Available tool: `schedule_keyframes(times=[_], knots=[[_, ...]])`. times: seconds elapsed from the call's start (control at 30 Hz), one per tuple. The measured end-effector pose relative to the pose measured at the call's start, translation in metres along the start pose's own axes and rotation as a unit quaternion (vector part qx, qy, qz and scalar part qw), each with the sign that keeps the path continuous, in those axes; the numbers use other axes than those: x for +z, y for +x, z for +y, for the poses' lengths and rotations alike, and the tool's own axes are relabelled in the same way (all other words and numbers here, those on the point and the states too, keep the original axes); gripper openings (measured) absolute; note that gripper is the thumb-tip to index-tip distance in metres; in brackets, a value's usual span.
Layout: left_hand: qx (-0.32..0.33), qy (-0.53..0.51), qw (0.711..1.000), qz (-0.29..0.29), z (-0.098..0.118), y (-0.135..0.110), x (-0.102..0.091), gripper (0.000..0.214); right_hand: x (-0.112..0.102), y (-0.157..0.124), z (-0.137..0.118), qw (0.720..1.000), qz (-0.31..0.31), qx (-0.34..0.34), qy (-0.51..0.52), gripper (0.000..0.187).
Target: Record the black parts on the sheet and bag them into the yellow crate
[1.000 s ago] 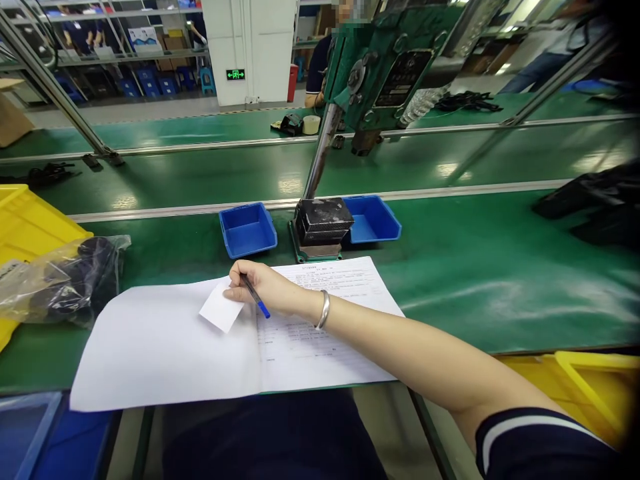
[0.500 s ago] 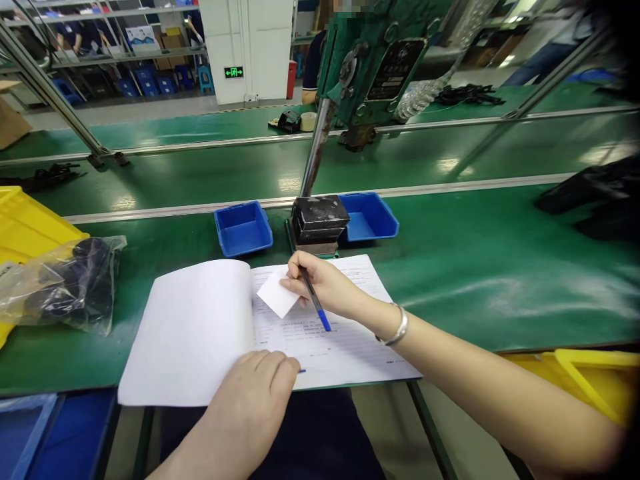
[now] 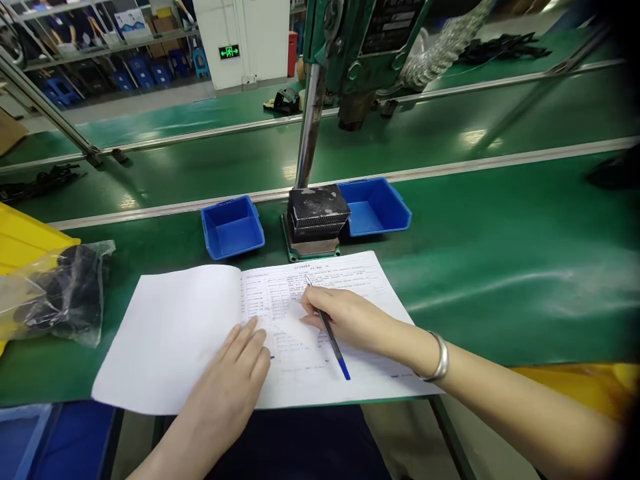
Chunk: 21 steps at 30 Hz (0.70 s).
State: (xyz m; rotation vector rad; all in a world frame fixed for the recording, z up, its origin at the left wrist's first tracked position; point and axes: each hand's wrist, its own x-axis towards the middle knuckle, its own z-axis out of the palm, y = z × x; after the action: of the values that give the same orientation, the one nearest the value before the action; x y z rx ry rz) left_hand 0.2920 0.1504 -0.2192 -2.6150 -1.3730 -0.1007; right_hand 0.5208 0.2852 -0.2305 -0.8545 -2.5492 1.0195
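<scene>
An open book of printed sheets (image 3: 170, 333) lies at the front edge of the green bench, its left page blank and its right page covered in text. My right hand (image 3: 345, 317) grips a pen (image 3: 334, 347) with a blue end; the tip points at the upper lines of the right page. Beneath that hand lies a small blank white slip (image 3: 303, 325), partly covered by the fingers. My left hand (image 3: 237, 373) rests flat near the book's fold, fingers stretched out and holding nothing.
Behind the book stands a green press (image 3: 370, 47) with a black block (image 3: 319, 210) at its base. Blue bins (image 3: 233, 230) flank the block. On the left are a yellow bin (image 3: 30, 233) and a clear bag of dark parts (image 3: 60, 293).
My right hand has turned the pen tip toward the page and lowered the white slip. My left hand has moved up and left, its fingers stretching out. The view has shifted.
</scene>
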Motion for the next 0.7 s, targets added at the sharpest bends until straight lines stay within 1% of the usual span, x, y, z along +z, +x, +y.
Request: schedule_keyframes(times=[0.13, 0.23, 0.33, 0.43, 0.47, 0.53, 0.6, 0.67, 0.7], knots=[[-0.034, 0.044, 0.998, -0.022, -0.003, -0.01, 0.004, 0.035, 0.005, 0.004, 0.004, 0.997, -0.006, -0.066, 0.047, 0.021], [-0.04, 0.054, 0.997, -0.043, -0.003, -0.015, 0.003, 0.032, 0.012, 0.004, 0.007, 0.992, 0.009, -0.097, 0.08, 0.023], [-0.018, 0.029, 0.997, -0.064, -0.001, -0.014, -0.001, 0.033, 0.018, 0.004, 0.009, 0.991, 0.019, -0.105, 0.084, 0.021], [0.021, -0.007, 0.996, -0.089, 0.0, -0.008, -0.002, 0.031, 0.022, 0.004, 0.01, 0.992, 0.015, -0.105, 0.062, 0.012], [0.035, -0.015, 0.995, -0.097, 0.001, -0.007, -0.002, 0.03, 0.022, 0.004, 0.01, 0.993, 0.011, -0.102, 0.057, 0.01], [0.055, -0.022, 0.992, -0.109, 0.002, -0.004, -0.001, 0.028, 0.019, 0.005, 0.009, 0.994, -0.001, -0.089, 0.068, 0.012], [0.06, -0.028, 0.991, -0.112, 0.002, -0.003, 0.0, 0.028, 0.013, 0.005, 0.007, 0.991, -0.013, -0.057, 0.119, 0.018], [0.053, -0.033, 0.992, -0.109, 0.003, -0.003, 0.001, 0.028, 0.003, 0.003, 0.002, 0.984, 0.009, -0.002, 0.181, 0.023], [0.049, -0.033, 0.993, -0.106, 0.004, -0.003, 0.002, 0.029, -0.003, 0.002, -0.002, 0.978, 0.039, 0.026, 0.204, 0.022]])
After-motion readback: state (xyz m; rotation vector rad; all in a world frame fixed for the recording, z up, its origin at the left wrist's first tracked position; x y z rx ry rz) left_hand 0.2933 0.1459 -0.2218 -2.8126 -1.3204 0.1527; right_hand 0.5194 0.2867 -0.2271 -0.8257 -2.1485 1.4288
